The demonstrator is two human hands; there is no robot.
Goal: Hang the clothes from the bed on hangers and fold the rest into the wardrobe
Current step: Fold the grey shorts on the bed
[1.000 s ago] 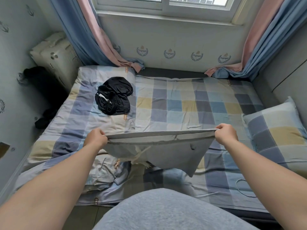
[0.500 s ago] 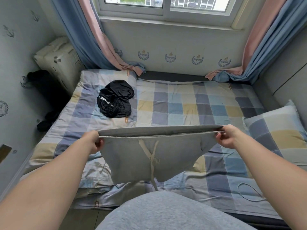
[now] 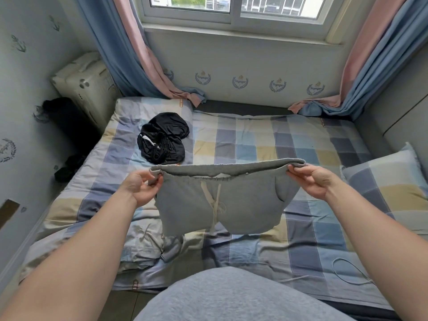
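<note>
We hold the grey cotton drawstring shorts (image 3: 220, 200) up by the waistband above the near part of the checked patchwork bed (image 3: 254, 144). Our left hand (image 3: 141, 189) pinches one end and our right hand (image 3: 317, 179) the other. We judge this the folding step; next they need laying flat and halving. Farther left, a crumpled black garment (image 3: 163, 141) lies on the bed.

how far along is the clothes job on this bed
Done: nothing can be confirmed, since no hanger or wardrobe is in view. In hand: the grey shorts hang spread above the bed, pinched at either side by the left hand and the right hand, not yet folded. Left: the black garment lies crumpled on the bed's far left, untouched.
</note>
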